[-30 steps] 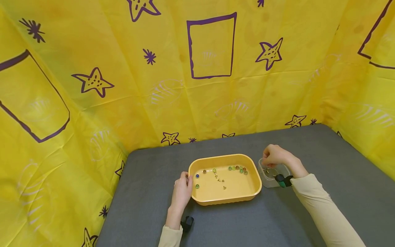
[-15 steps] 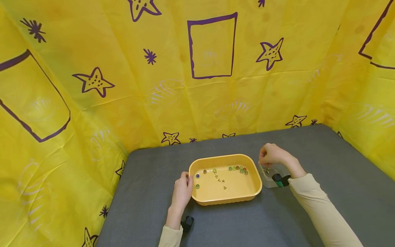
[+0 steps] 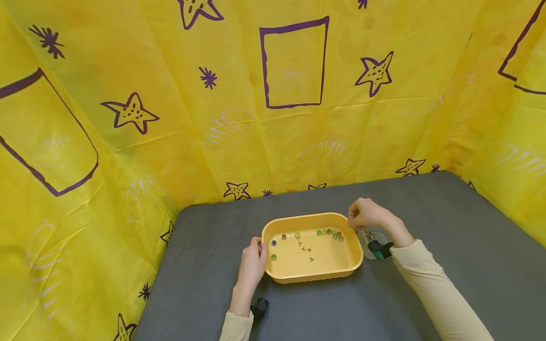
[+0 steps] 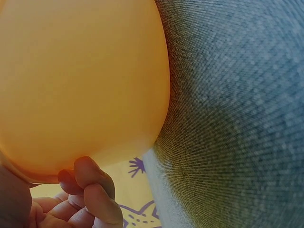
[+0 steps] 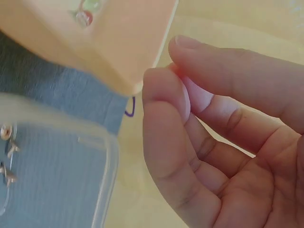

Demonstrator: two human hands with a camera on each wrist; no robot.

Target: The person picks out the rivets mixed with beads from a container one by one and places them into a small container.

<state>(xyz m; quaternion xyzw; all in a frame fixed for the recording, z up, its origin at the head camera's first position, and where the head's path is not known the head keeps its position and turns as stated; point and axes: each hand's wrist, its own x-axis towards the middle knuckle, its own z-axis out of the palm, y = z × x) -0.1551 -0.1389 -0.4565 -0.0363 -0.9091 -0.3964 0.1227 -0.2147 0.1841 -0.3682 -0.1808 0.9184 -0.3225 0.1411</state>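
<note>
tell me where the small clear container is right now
In the head view the small clear container sits on the grey table, just right of the yellow tray, under the right hand and wrist.

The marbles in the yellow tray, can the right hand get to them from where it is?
Probably yes. The right hand hangs by the open yellow tray's far right corner, and the marbles lie uncovered just inside that corner, with nothing between.

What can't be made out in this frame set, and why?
- Right hand: whether its pinched fingertips hold anything; the right wrist view shows nothing between them.
- Clear container: in the head view the right wrist and its camera cover it.
- Small metal pieces in the yellow tray: too small to identify.
- Left hand: the left wrist view is blurred, filled by the tray wall.
</note>
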